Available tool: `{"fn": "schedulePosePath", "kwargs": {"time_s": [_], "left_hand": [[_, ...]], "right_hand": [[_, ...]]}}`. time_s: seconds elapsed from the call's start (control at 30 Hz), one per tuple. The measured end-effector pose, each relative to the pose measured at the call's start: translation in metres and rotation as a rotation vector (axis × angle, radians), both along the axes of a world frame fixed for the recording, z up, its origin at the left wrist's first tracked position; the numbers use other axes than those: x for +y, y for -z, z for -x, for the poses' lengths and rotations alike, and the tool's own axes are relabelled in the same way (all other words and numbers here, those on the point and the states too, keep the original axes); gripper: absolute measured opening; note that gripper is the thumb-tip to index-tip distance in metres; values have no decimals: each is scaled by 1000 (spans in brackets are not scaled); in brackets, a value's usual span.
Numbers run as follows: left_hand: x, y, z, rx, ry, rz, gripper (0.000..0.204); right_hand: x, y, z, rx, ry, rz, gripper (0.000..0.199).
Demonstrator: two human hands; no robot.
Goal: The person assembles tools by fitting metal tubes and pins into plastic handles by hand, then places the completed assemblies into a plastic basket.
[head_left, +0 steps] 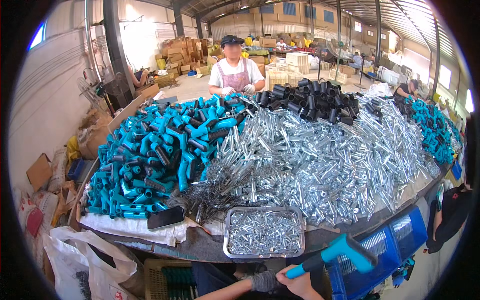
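At the lower edge both hands meet on one blue handle part (340, 252): the right hand (300, 284) is clamped around its black lower end, and the gloved left hand (262, 281) presses against the right hand from the left. Just above them a metal tray (227, 235) of small silver pieces sits at the near rim of the worktop (200, 246), with a blue crate (395, 240) to the right. Beyond lie a heap of silver tubes (330, 155), a pile of blue handles (160, 150), a dark phone (166, 217) and a person in an apron (235, 72).
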State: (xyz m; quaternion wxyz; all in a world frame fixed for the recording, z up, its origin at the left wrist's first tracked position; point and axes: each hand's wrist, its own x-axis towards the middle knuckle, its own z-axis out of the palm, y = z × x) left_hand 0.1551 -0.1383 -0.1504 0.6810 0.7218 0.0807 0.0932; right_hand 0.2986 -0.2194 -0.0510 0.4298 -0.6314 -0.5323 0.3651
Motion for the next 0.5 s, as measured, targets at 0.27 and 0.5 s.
{"fn": "schedulePosePath", "kwargs": {"time_s": [0.27, 0.5], "left_hand": [[-21, 73, 2, 157, -276, -479, 31], [34, 14, 40, 459, -112, -546, 36]], "right_hand": [[5, -6, -19, -137, -433, -108, 32], [-34, -4, -105, 708, -212, 858, 59]]}}
